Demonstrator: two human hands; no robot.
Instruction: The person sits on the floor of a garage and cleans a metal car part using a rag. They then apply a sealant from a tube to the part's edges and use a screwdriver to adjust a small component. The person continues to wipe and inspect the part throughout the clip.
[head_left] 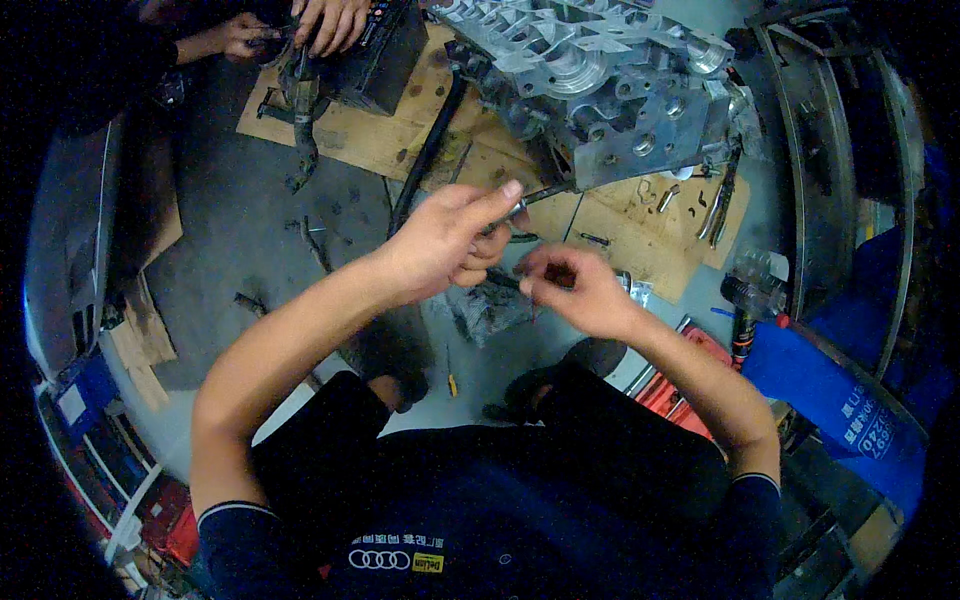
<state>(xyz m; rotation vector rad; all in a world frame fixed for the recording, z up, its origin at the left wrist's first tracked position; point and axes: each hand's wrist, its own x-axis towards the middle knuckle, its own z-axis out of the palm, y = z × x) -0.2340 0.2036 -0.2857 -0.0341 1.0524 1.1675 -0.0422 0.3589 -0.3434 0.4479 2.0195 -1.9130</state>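
Observation:
In the middle of the view my left hand [455, 240] is closed round a slim metal rod-shaped tool [518, 208]. Its thumb lies along the top, and a thin dark shaft points toward the engine block [640, 120]. Just to the right and nearer to me, my right hand [578, 290] has thumb and fingers curled together in a pinch. Something small and dark shows at those fingertips, too unclear to name. Below both hands, a crumpled grey rag [488, 312] lies on the floor between my feet.
Cardboard [640, 225] under the engine block carries small metal parts and pliers-like tools [720, 205]. A yellow-handled screwdriver [452, 385] lies on the floor. To the right are a red tool case [690, 350] and a blue cover [830, 370]. A co-worker's hands [325, 25] hold a hose-like part at upper left.

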